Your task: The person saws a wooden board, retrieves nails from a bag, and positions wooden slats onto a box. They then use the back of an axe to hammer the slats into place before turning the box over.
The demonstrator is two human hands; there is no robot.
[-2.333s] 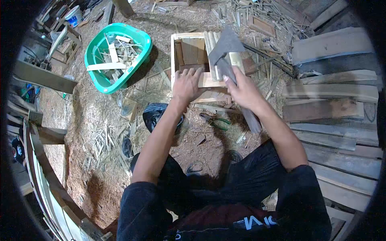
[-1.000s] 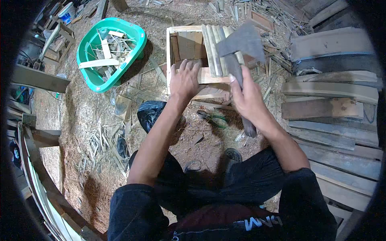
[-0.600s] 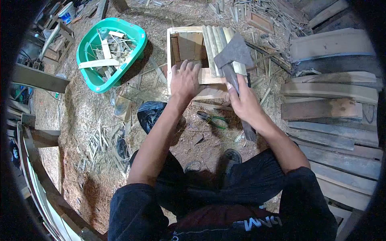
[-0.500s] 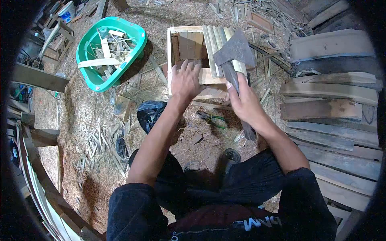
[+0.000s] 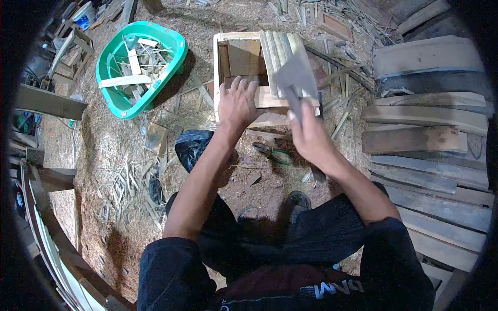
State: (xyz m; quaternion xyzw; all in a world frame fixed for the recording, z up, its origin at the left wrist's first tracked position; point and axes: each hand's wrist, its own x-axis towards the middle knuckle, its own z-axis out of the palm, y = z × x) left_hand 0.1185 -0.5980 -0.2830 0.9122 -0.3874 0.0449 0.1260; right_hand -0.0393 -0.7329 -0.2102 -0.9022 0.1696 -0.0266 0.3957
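A wooden box (image 5: 221, 36) stands on the shavings in front of me, its left part open at the top and its right part covered by pale ribbed slats (image 5: 280, 46). My left hand (image 5: 238, 105) rests on the near edge of the box, fingers apart and pointing into the opening. In my right hand (image 5: 309, 132) is the dark handle of a hatchet (image 5: 296, 75). Its wide metal blade, blurred by motion, hangs over the slats. Pliers with green handles (image 5: 273, 153) lie on the ground between my arms.
A green tub (image 5: 102, 93) of wood scraps stands at the upper left. Curved boards (image 5: 425, 116) are stacked along the right side. A black plastic bag (image 5: 191, 147) lies beside my left forearm. Wood offcuts (image 5: 124, 181) litter the ground at left.
The hatchet and my right hand have shifted slightly left, and the blade is now blurred. My left hand keeps its place on the box edge.
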